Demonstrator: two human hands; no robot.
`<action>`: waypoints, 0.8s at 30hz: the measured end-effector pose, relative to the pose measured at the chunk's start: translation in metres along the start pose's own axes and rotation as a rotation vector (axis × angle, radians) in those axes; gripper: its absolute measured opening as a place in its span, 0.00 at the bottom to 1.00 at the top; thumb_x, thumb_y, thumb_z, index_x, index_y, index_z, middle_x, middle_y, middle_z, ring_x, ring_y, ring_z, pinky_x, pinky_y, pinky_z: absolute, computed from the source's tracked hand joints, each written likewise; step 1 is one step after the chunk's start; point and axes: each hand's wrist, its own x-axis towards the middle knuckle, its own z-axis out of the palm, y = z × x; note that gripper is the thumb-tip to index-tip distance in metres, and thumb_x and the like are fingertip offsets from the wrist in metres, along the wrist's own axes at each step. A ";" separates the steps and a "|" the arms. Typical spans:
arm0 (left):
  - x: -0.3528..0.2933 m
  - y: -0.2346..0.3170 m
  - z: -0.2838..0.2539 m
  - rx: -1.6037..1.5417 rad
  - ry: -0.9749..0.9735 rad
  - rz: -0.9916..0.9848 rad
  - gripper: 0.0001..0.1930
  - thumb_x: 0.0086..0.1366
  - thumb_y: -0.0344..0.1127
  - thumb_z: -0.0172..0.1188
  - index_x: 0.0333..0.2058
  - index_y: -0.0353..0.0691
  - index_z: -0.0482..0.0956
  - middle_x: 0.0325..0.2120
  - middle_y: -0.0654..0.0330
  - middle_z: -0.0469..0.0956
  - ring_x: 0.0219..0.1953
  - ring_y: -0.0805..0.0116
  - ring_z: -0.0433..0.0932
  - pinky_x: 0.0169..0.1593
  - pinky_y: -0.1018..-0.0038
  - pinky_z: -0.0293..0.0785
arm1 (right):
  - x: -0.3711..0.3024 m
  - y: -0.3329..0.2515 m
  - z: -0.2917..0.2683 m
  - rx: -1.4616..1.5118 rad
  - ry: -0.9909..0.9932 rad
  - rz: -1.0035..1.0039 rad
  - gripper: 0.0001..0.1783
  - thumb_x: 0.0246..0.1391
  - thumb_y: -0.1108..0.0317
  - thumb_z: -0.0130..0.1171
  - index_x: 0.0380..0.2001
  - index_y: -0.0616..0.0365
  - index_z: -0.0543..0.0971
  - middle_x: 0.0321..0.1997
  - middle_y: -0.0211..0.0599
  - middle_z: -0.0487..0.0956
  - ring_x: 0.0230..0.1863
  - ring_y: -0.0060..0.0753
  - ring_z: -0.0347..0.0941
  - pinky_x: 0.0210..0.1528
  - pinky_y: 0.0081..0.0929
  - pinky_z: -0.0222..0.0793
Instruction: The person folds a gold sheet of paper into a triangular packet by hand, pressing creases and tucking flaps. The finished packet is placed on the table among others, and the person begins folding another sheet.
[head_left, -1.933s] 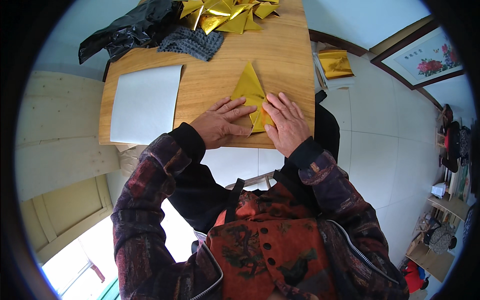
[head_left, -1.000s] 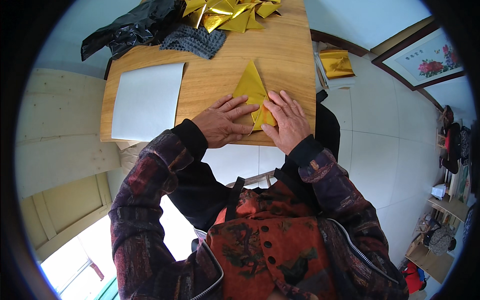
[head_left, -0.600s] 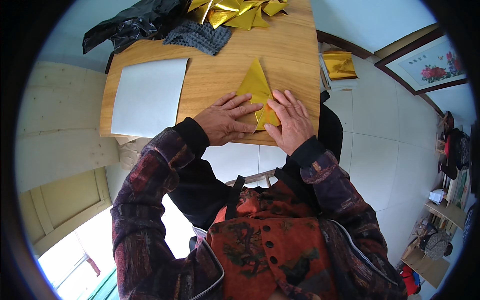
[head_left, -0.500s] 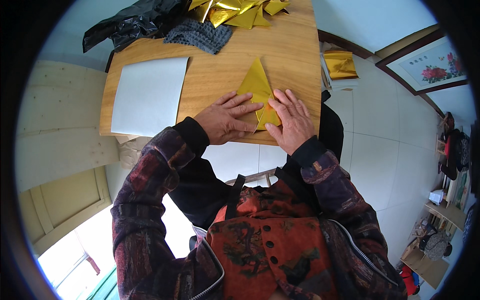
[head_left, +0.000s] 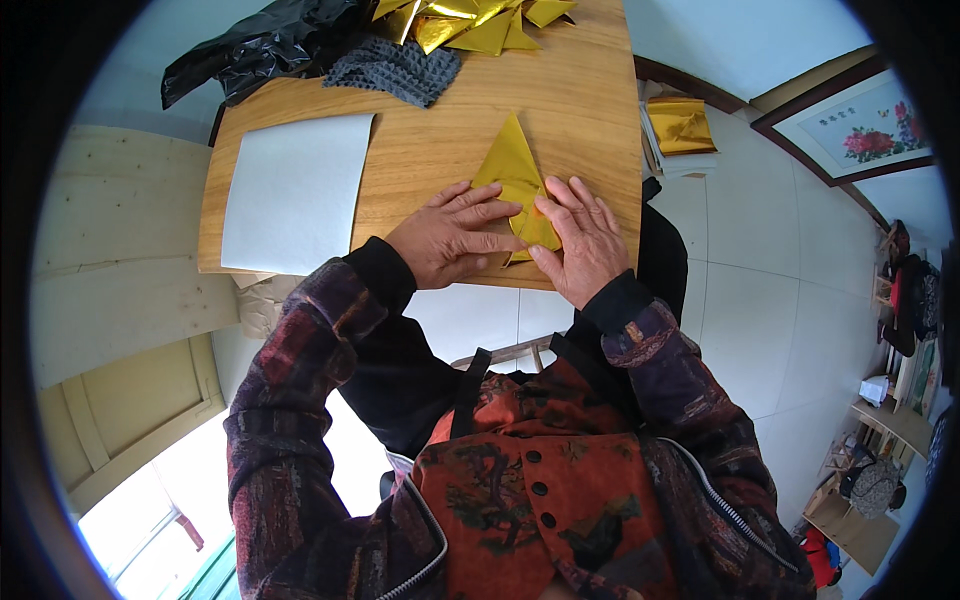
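Note:
A sheet of gold foil paper (head_left: 510, 160), folded to a point at its far end, lies flat near the front edge of the wooden table (head_left: 430, 150). My left hand (head_left: 455, 236) rests on its left side, fingers stretched out across it. From the right, my right hand (head_left: 583, 240) presses on the paper's right edge, its fingers extended and its thumb near the lower corner. The two hands partly cover the near half of the paper, so its folds there are hard to make out.
A white sheet (head_left: 298, 192) lies at the table's left. At the far side are a black plastic bag (head_left: 270, 50), a dark grey textured cloth (head_left: 395, 70) and several folded gold foil pieces (head_left: 470, 30). More gold foil (head_left: 680, 125) sits on white sheets beyond the right edge.
The fingers of my left hand have shifted slightly on the paper, the index and middle ones near its centre. My right hand stays nearly in place.

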 end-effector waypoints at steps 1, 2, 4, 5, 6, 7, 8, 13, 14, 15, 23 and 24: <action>-0.001 0.001 0.001 0.022 0.014 0.028 0.23 0.63 0.38 0.58 0.57 0.66 0.73 0.67 0.65 0.57 0.72 0.55 0.46 0.71 0.52 0.36 | 0.000 0.000 0.000 -0.001 0.000 0.000 0.30 0.52 0.57 0.61 0.58 0.51 0.69 0.69 0.34 0.61 0.71 0.43 0.52 0.70 0.46 0.47; -0.001 0.002 0.001 0.056 -0.003 0.014 0.23 0.64 0.39 0.57 0.58 0.68 0.72 0.68 0.65 0.56 0.72 0.55 0.46 0.71 0.52 0.36 | 0.000 0.000 0.000 -0.001 0.000 0.000 0.30 0.52 0.57 0.61 0.58 0.51 0.69 0.69 0.34 0.61 0.71 0.43 0.52 0.70 0.46 0.47; 0.000 0.003 0.002 0.098 0.006 0.027 0.23 0.65 0.41 0.56 0.58 0.71 0.71 0.68 0.65 0.56 0.71 0.55 0.46 0.71 0.52 0.36 | 0.000 -0.001 0.000 0.001 0.006 0.005 0.30 0.52 0.57 0.61 0.57 0.51 0.69 0.69 0.34 0.61 0.71 0.43 0.52 0.70 0.46 0.47; 0.000 0.003 0.003 0.106 0.004 0.025 0.23 0.65 0.42 0.56 0.58 0.71 0.71 0.68 0.65 0.56 0.71 0.55 0.46 0.71 0.52 0.36 | 0.000 -0.001 0.000 0.001 0.006 0.008 0.30 0.52 0.57 0.62 0.57 0.51 0.69 0.69 0.34 0.61 0.71 0.43 0.52 0.70 0.46 0.47; 0.000 0.002 0.004 0.114 0.003 0.023 0.22 0.65 0.42 0.56 0.58 0.70 0.72 0.67 0.65 0.56 0.71 0.55 0.46 0.71 0.52 0.36 | 0.000 -0.001 0.000 0.002 0.011 0.007 0.30 0.52 0.57 0.62 0.57 0.51 0.69 0.69 0.34 0.61 0.71 0.43 0.52 0.70 0.46 0.47; 0.000 0.002 0.004 0.122 0.001 0.020 0.22 0.65 0.43 0.56 0.58 0.70 0.72 0.67 0.65 0.56 0.71 0.55 0.46 0.71 0.52 0.36 | 0.000 -0.002 0.000 0.002 0.013 0.007 0.30 0.52 0.57 0.62 0.57 0.51 0.69 0.69 0.34 0.61 0.71 0.43 0.52 0.70 0.46 0.47; 0.000 0.002 0.004 0.123 0.005 0.020 0.22 0.65 0.43 0.56 0.58 0.69 0.72 0.67 0.65 0.56 0.71 0.55 0.46 0.71 0.52 0.37 | 0.000 -0.002 0.000 0.003 0.015 0.007 0.30 0.52 0.57 0.62 0.57 0.51 0.69 0.69 0.34 0.61 0.71 0.43 0.52 0.70 0.46 0.47; 0.000 0.002 0.006 0.125 0.027 0.013 0.22 0.64 0.43 0.57 0.58 0.68 0.72 0.66 0.65 0.58 0.71 0.56 0.48 0.71 0.53 0.38 | 0.000 -0.002 0.001 -0.008 0.027 -0.001 0.30 0.53 0.57 0.61 0.58 0.51 0.68 0.69 0.34 0.62 0.71 0.44 0.53 0.69 0.46 0.48; 0.000 0.002 0.007 0.133 0.029 0.008 0.22 0.64 0.43 0.57 0.58 0.68 0.73 0.66 0.66 0.58 0.71 0.56 0.48 0.71 0.53 0.38 | 0.001 -0.002 0.001 -0.010 0.038 -0.002 0.30 0.52 0.57 0.62 0.58 0.50 0.69 0.68 0.33 0.62 0.71 0.43 0.53 0.69 0.46 0.48; 0.000 0.002 0.007 0.134 0.035 0.008 0.23 0.63 0.43 0.58 0.57 0.68 0.73 0.66 0.66 0.59 0.71 0.57 0.48 0.71 0.54 0.39 | 0.000 -0.002 0.002 -0.012 0.042 -0.004 0.30 0.52 0.57 0.62 0.58 0.50 0.69 0.68 0.33 0.62 0.71 0.43 0.53 0.69 0.45 0.48; 0.001 0.002 0.010 0.130 0.083 0.015 0.24 0.59 0.43 0.63 0.56 0.67 0.75 0.64 0.66 0.62 0.70 0.57 0.51 0.70 0.53 0.43 | 0.000 -0.001 0.002 -0.020 0.048 -0.005 0.30 0.52 0.56 0.62 0.57 0.50 0.69 0.68 0.33 0.63 0.70 0.42 0.54 0.69 0.44 0.48; 0.001 0.002 0.010 0.143 0.089 0.017 0.23 0.60 0.44 0.62 0.56 0.67 0.74 0.64 0.66 0.62 0.69 0.57 0.52 0.70 0.53 0.44 | 0.000 -0.001 0.002 -0.018 0.048 -0.004 0.30 0.52 0.56 0.62 0.57 0.50 0.69 0.68 0.33 0.63 0.70 0.42 0.54 0.69 0.44 0.48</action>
